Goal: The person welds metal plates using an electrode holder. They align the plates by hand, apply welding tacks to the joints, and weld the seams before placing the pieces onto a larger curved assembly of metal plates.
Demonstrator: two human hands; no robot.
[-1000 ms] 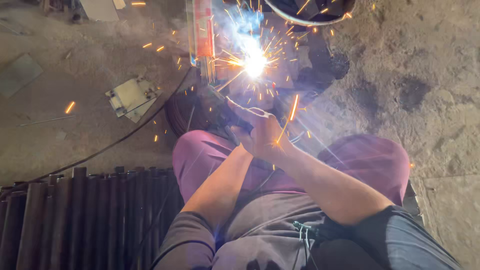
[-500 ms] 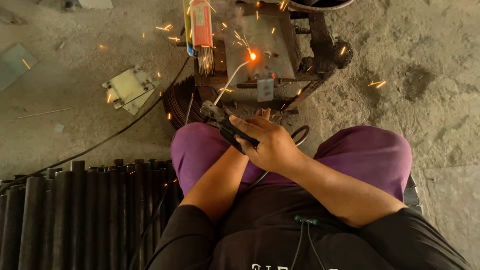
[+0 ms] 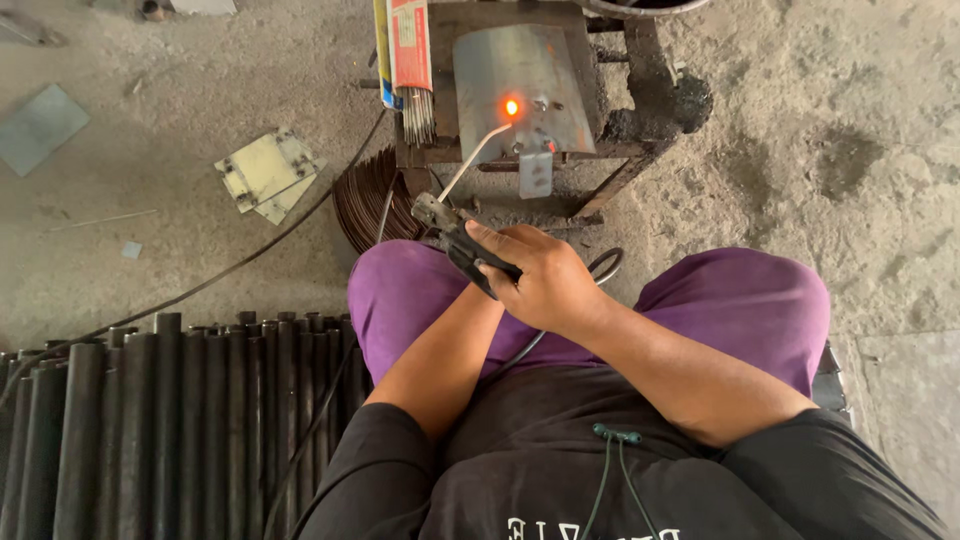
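Sparks are dying away now, leaving one orange spot glowing (image 3: 512, 106) on the curved steel plate (image 3: 525, 85). Both hands are overlapping: my right hand (image 3: 545, 280) is gripping the electrode holder (image 3: 462, 240); my left is hiding beneath, grip unclear. Its rod (image 3: 472, 160) is nearly touching the glow.

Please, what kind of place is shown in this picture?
Most likely a small metal or welding workshop. The right hand grips an electrode holder whose rod reaches a glowing spot on a curved steel plate. Dark metal pipes lie on the concrete floor.
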